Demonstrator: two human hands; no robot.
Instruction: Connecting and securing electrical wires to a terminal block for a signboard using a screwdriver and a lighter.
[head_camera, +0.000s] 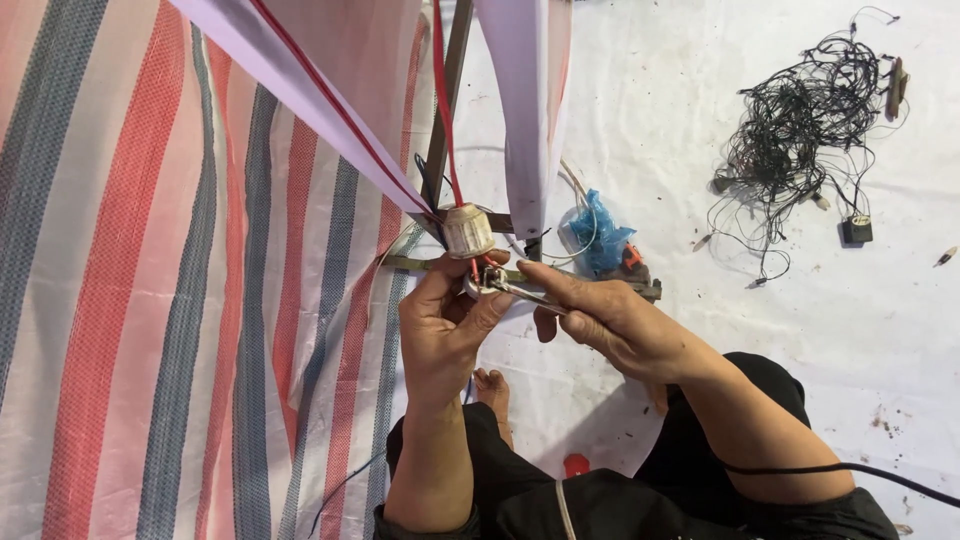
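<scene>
My left hand (445, 325) pinches a small round white piece (478, 289) with a red wire coming out of it, just under a whitish lamp socket (467, 231). A red cord (443, 100) runs up from the socket between two pale fabric panels (524, 110). My right hand (610, 320) holds a slim metal tool (520, 290), its tip at the small piece by my left thumb. Both hands meet above a thin metal bar (420, 264).
A striped red, blue and white woven tarp (150, 300) covers the left. A tangle of black wire (800, 130) with small parts lies at the upper right on a white sheet. A blue plastic bag (600, 235) sits behind my hands. A black cable (850, 468) crosses my right forearm.
</scene>
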